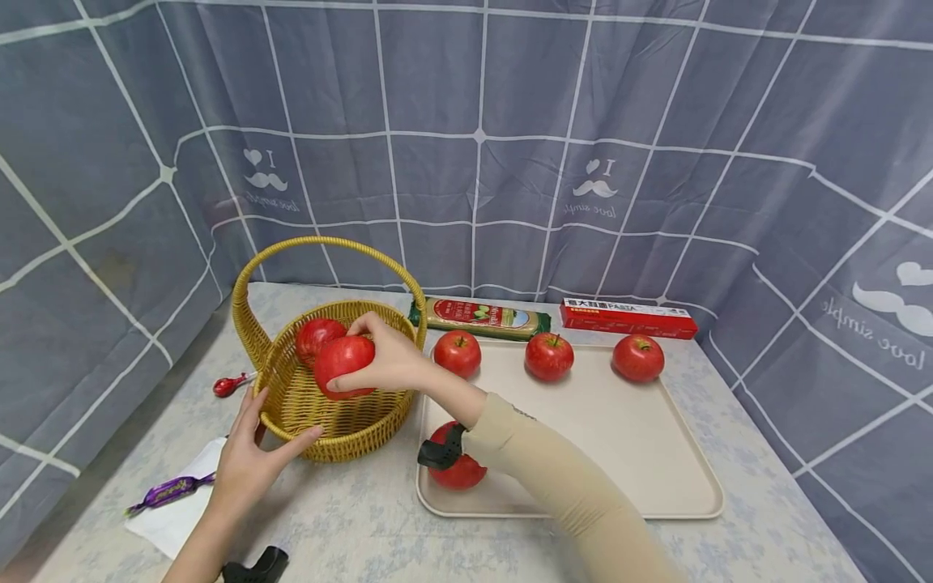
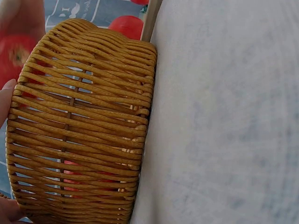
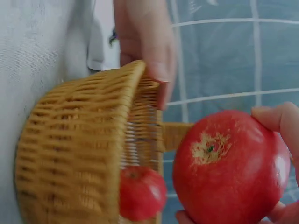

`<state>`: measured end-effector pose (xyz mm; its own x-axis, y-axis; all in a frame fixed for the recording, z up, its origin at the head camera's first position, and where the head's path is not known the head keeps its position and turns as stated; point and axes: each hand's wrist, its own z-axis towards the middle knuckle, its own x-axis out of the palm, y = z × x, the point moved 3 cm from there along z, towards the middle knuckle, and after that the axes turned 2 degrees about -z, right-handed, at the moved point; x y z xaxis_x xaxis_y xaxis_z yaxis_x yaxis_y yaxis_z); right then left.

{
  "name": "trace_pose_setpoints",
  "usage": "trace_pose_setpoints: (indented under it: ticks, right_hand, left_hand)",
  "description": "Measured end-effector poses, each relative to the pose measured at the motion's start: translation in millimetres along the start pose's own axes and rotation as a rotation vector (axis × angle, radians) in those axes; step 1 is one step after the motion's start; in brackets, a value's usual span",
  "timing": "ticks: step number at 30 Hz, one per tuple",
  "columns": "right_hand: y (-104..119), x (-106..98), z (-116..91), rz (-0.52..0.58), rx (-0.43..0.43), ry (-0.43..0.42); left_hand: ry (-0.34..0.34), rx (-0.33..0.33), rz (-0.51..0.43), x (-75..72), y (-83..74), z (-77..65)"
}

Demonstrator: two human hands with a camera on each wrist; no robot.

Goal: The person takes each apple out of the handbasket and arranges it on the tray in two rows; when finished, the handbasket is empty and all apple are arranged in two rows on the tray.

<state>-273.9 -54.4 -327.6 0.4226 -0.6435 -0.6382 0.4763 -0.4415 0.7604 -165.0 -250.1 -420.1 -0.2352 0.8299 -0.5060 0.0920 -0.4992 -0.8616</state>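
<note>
My right hand grips a red apple over the mouth of a yellow woven basket. In the right wrist view, the tan patch round the held apple's stem hollow faces the camera. Another red apple lies inside the basket, at its far left. My left hand holds the basket's near-left rim, thumb over the front edge and fingers round the left side. The basket's wall fills much of the left wrist view, with the thumb at its rim.
Right of the basket, a beige tray bears several red apples, one partly behind my right wrist strap. Behind it lie a green pasta packet and a red pasta box. A red lollipop and purple-wrapped candy on a white napkin lie left.
</note>
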Motion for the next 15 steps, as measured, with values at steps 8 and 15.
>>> trace_pose_setpoints:
  ticks: [8,15]
  right_hand:
    - [-24.1,-60.0,-56.3,0.15,-0.175,-0.165]
    - [-63.4,-97.6,-107.1,0.102,-0.175,-0.313]
  left_hand:
    - [0.002,0.006,0.001,0.6,-0.2,-0.5]
    - [-0.003,0.008,0.005,-0.1,-0.8,-0.2]
